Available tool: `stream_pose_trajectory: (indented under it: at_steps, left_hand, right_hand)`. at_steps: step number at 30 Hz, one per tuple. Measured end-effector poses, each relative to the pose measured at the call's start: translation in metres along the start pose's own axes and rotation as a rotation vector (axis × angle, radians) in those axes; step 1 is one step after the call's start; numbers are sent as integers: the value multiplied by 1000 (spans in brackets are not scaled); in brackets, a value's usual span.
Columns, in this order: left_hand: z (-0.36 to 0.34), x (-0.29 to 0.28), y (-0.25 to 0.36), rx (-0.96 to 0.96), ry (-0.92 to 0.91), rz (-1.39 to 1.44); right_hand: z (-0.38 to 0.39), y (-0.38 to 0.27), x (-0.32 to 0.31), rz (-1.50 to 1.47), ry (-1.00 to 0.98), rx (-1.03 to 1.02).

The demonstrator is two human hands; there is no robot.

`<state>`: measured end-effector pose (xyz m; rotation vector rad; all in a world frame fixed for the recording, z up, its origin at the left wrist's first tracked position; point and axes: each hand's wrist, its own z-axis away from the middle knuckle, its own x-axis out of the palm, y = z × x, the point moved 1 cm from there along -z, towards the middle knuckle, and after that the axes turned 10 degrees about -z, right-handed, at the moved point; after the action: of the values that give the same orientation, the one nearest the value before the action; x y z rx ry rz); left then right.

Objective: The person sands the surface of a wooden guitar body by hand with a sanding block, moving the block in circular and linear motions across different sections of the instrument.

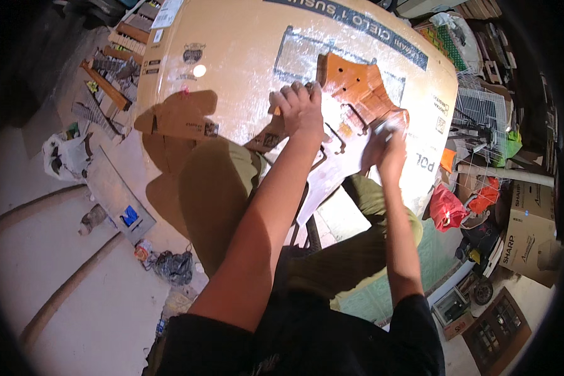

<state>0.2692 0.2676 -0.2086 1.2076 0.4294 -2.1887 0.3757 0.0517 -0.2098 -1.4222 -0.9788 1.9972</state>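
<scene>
A glossy orange-brown wooden body (348,81) with small holes and cut-out cavities, resembling a guitar body, lies tilted over my lap against a large cardboard sheet (232,62). My left hand (299,109) is closed over its left side, fingers curled at the edge. At its right side my right hand (388,150) is closed around a small pale object (387,126), blurred and too small to name, held against the wood. Glare whitens the body's lower part, and my left forearm hides some of its edge.
Wood scraps (109,88) and a white plastic bag (66,153) lie left, with a grey board (106,188) and dark bag (172,266) below. At right stand wire racks (479,119), red bags (448,207), a pale pipe (507,174) and cardboard boxes (529,244).
</scene>
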Motion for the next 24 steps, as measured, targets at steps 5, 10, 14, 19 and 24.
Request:
stream_pose_trajectory:
  at_steps: [5,10,14,19,24]
  left_hand:
    - [2,10,5,1,29,63]
    - [1,17,6,-38,151,56]
    - [2,29,8,-16,228,71]
    - [-5,30,9,-65,251,89]
    - [1,24,6,-29,243,69]
  right_hand:
    - [3,21,0,261,2,-199]
    - [86,1,22,365,-172,-644]
    - [-20,-1,-3,249,45,-437]
    - [43,11,19,299,-7,-306]
    - [33,13,8,297,-70,-545]
